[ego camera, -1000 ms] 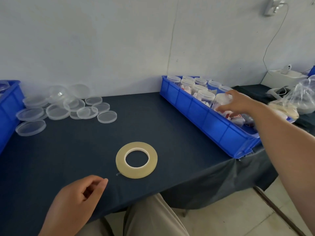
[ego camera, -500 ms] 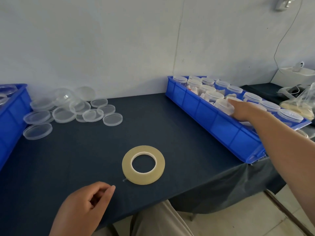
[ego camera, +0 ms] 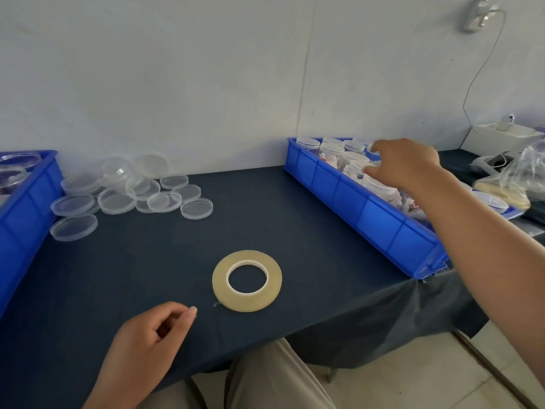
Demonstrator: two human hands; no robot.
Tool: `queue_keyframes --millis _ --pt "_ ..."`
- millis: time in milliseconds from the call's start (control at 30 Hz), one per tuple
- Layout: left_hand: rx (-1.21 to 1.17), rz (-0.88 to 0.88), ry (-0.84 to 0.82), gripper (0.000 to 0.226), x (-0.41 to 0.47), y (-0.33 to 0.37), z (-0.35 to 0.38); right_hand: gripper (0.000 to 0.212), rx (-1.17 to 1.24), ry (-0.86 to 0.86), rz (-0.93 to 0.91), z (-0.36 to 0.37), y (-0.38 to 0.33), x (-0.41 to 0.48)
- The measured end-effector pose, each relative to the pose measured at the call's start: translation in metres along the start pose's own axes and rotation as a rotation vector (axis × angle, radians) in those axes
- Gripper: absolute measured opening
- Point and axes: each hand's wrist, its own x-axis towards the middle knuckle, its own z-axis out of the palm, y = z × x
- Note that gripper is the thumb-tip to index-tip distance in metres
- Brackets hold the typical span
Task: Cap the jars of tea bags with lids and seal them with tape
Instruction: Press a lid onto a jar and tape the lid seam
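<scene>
Several clear jars of tea bags (ego camera: 331, 150) stand in a blue bin (ego camera: 368, 214) along the table's right edge. My right hand (ego camera: 407, 166) hovers over the jars in the middle of the bin with its fingers spread, holding nothing. A roll of clear yellowish tape (ego camera: 219, 283) lies flat near the table's front. Just left of the roll my left hand (ego camera: 147, 343) rests on the dark cloth, fingers loosely curled and empty. A pile of loose clear lids (ego camera: 165, 201) lies at the back left by the wall.
A second blue bin (ego camera: 26, 208) with clear containers sits at the far left edge. A side table at the right holds a plastic bag (ego camera: 519, 175) and a white box (ego camera: 507, 135). The wall runs close behind the table.
My right hand has risen from the jars it touched near the bin's middle and moved toward the back ones, fingers spreading. My left hand has stayed where it was.
</scene>
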Motion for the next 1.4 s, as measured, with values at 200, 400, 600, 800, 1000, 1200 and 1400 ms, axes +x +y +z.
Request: queue_keyframes --millis 200,400,600,800,1000,1200,1400 --pt "-0.021 -0.038 0.002 0.023 -0.001 -0.001 0.0 0.033 0.243 -0.1 -0.377 -0.039 -0.083 -0.084" --pt "-0.049 -0.083 0.039 0.032 -0.002 -0.002 -0.001 0.034 0.899 -0.299 -0.516 -0.001 -0.208 -0.177" --pt "-0.305 -0.123 0.12 0.047 0.002 -0.013 -0.006 0.039 1.428 -0.366 -0.376 0.053 -0.307 -0.238" --pt "-0.58 -0.259 0.233 0.046 -0.004 0.0 -0.022 0.039 1.341 -0.417 -0.482 0.072 -0.32 -0.24" --pt "-0.303 -0.204 0.272 0.042 -0.007 0.022 -0.105 0.045 1.315 -0.328 -0.527 0.084 -0.32 -0.244" --pt "0.169 -0.294 0.48 0.015 0.073 -0.016 -0.231 0.046 1.301 -0.314 -0.54 0.083 -0.318 -0.245" --pt "0.647 -0.455 0.151 0.074 0.142 -0.076 -0.277 0.05 1.293 -0.315 -0.531 0.081 -0.318 -0.246"
